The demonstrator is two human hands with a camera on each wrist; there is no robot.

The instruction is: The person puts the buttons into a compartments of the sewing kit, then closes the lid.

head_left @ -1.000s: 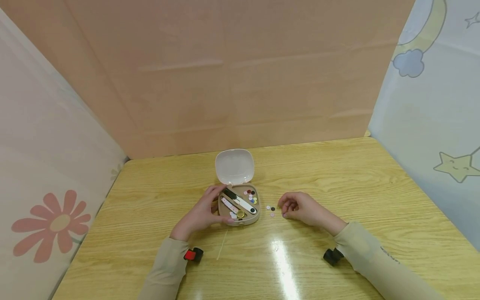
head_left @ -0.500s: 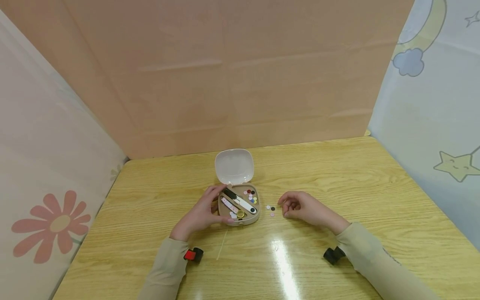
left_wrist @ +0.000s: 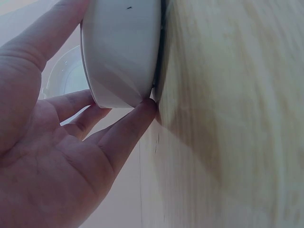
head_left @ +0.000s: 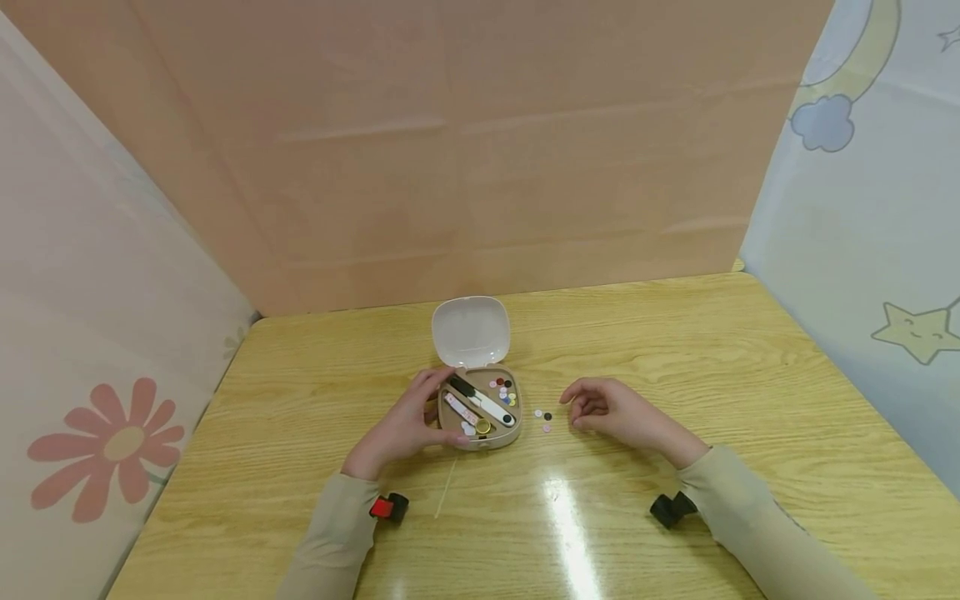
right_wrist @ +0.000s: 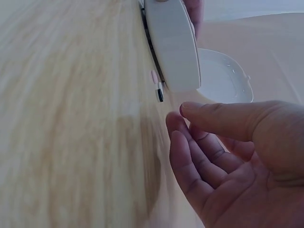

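A small sewing box (head_left: 491,444) with its white lid (head_left: 471,332) raised stands on the table. My left hand (head_left: 405,423) grips the box's left side, thumb at the front and fingers toward the back; the left wrist view shows the fingertips against its wall (left_wrist: 121,52). Inside lie white-and-black scissors or a cutter (head_left: 483,402), a rolled tape measure (head_left: 460,409), a gold round piece (head_left: 483,427) and several coloured buttons (head_left: 504,392). To the right, my right hand (head_left: 618,414) hovers with loosely curled fingers, holding nothing visible. Between it and the box lie a white button (head_left: 537,413), a black button (head_left: 547,417) and a pink button (head_left: 546,429).
A thin pale strip (head_left: 446,490) lies on the wooden table (head_left: 300,392) in front of the box. A plain cloth (head_left: 487,167) hangs behind the table, with patterned sheets at both sides.
My right hand has shifted slightly right and up, and its fingers have loosened a little. The left hand stays on the box. The three loose buttons lie as before.
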